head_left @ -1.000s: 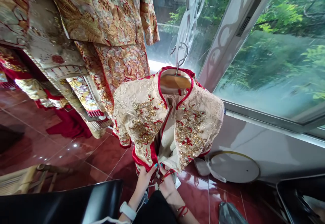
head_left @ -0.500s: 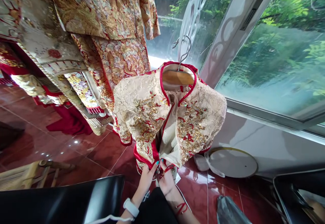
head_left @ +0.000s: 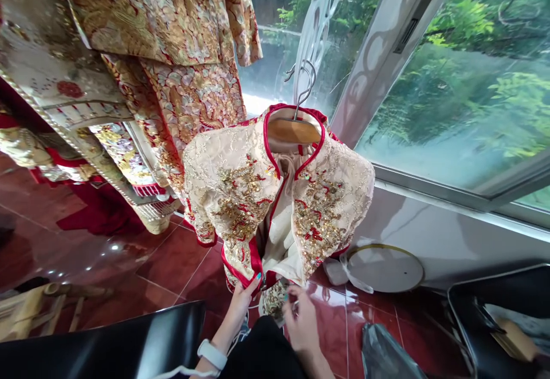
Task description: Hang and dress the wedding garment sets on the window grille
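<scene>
A cream jacket (head_left: 240, 195) with gold and red beading and red piping hangs on a wooden hanger (head_left: 293, 129) in front of me, its front open. My left hand (head_left: 240, 304), with a white watch on the wrist, pinches the red-edged lower hem of the jacket's left panel. My right hand (head_left: 303, 321) is lower, just below the right panel's hem, back of the hand toward me, fingers curled near a patterned bit of fabric (head_left: 275, 299). What those fingers hold is hidden.
Several gold and red embroidered garments (head_left: 163, 35) hang at the left. A black chair (head_left: 107, 342) stands at the bottom left, another black seat (head_left: 498, 316) at the right. A round white base (head_left: 384, 267) lies on the red tiled floor (head_left: 172, 264) by the window wall (head_left: 447, 235).
My right hand has dropped away from the jacket's hem and turned its back toward me. My left hand keeps its hold on the hem. The view shifted slightly.
</scene>
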`<state>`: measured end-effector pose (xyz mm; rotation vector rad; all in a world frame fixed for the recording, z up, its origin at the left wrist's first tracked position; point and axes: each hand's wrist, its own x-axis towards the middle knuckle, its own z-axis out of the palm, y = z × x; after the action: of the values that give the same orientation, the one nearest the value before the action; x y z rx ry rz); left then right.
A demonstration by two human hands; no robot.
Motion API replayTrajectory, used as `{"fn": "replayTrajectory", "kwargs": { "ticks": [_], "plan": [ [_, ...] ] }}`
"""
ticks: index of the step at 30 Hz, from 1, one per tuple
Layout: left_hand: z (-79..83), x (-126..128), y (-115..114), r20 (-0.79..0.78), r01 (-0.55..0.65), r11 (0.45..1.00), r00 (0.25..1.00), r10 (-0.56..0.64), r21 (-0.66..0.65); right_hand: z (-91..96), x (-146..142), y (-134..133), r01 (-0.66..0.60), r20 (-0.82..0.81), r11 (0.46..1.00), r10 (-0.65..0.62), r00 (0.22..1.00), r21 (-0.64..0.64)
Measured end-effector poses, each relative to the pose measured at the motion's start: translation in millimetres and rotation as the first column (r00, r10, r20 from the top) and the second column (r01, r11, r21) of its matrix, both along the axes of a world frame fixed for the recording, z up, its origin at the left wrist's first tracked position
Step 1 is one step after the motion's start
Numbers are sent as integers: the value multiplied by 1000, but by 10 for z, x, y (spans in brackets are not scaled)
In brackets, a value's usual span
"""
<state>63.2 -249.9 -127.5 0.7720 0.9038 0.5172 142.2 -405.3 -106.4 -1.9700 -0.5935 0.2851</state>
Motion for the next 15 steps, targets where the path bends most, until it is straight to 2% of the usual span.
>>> {"fn": "replayTrajectory", "kwargs": {
  "ticks": [1, 3, 6, 8, 11, 15],
  "plan": [
    [-5, 7, 7, 2, 1, 1000, 1000, -1, 19, 41, -38, 104, -114, 9, 992, 115, 993, -59],
    [2, 17, 14, 1, 7, 998, 1000, -7, 57, 81, -68, 329, -199, 45, 957, 213, 976, -213],
    [53, 20, 16, -1, 29, 994, 1000, -29, 107, 55, -17, 565, -138, 128, 878, 219, 967, -458],
    [89, 15, 20, -12, 43, 990, 999, -42, 138, 18, 29, 620, -128, 160, 822, 257, 953, -554],
    [111, 9, 35, -52, 47, 983, 998, -38, 176, -25, 72, 608, -159, 186, 791, 326, 927, -591],
    [109, 8, 48, -80, 64, 978, 996, -49, 197, -56, 118, 559, -277, 167, 852, 382, 909, -444]
  ]
}}
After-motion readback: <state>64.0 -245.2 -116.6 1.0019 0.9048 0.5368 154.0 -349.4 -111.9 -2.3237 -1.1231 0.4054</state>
